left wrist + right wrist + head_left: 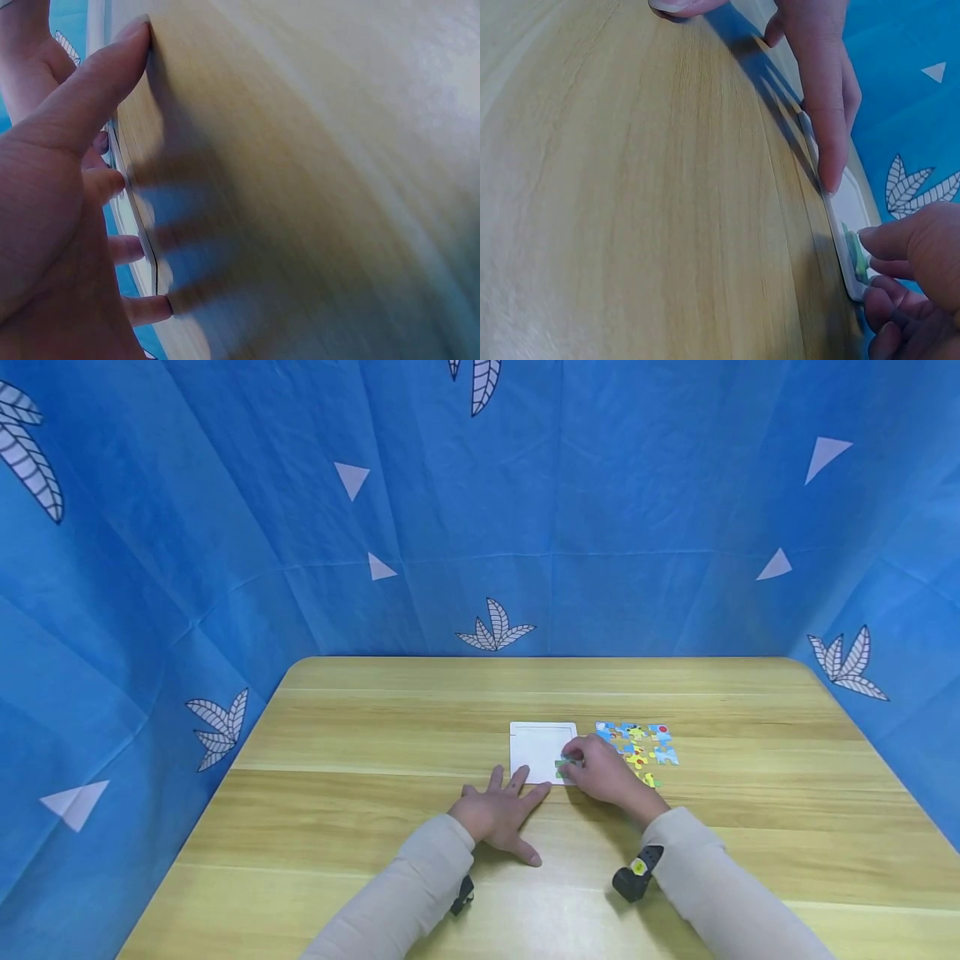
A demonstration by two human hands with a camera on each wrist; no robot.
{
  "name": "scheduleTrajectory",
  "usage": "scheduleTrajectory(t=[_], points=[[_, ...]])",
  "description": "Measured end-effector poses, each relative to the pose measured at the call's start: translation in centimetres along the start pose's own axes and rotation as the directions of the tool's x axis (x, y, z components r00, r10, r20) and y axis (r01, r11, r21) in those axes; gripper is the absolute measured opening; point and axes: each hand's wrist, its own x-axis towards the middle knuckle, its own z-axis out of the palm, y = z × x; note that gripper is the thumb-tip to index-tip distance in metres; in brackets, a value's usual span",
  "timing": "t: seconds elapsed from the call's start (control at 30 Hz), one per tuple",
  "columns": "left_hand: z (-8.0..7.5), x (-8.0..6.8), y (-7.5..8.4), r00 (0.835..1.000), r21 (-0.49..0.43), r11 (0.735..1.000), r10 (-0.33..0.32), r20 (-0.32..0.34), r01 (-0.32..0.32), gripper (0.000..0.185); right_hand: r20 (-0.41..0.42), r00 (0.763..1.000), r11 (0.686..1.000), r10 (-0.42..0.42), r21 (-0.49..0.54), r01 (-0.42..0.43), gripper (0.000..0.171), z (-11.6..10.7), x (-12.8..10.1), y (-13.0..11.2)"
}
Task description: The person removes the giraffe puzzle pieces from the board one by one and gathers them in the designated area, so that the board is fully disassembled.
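**Green puzzle piece at white tray, both hands engaged**

The green puzzle piece [564,766] is small, flat and thin, with a printed surface of light and dark green. It lies at the near right corner of the puzzle tray [538,743], a flat white square board with rounded corners and a low raised rim. In the right wrist view the piece [857,257] sits on the tray's [853,196] surface just inside that corner.

The right hand [603,770] pinches the piece between curled fingertips [877,238] and thumb, the remaining fingers tucked beneath. The left hand [498,812] lies flat with fingers straight and spread, holding nothing; its fingertips [154,306] touch the tray's near edge [133,217], the thumb pressed on the table.

Loose puzzle pieces [637,748], brightly printed in blue, yellow and red, lie in rough rows just beside the tray's right edge, behind the right hand.

The table [375,752] is light wood-grain laminate, smooth, with rounded corners. Blue fabric backdrop [225,527], creased, printed with white leaves and triangles, encloses three sides.
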Motion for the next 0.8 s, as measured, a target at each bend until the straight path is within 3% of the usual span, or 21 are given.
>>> scheduleTrajectory(t=[0.8], points=[[-0.26, -0.26, 0.35, 1.000, 0.014, 1.000, -0.012, 0.001, 0.012, 0.102, -0.011, 1.000, 0.997, 0.006, 0.074, -0.005, 0.021, -0.26, -0.22, 0.05]])
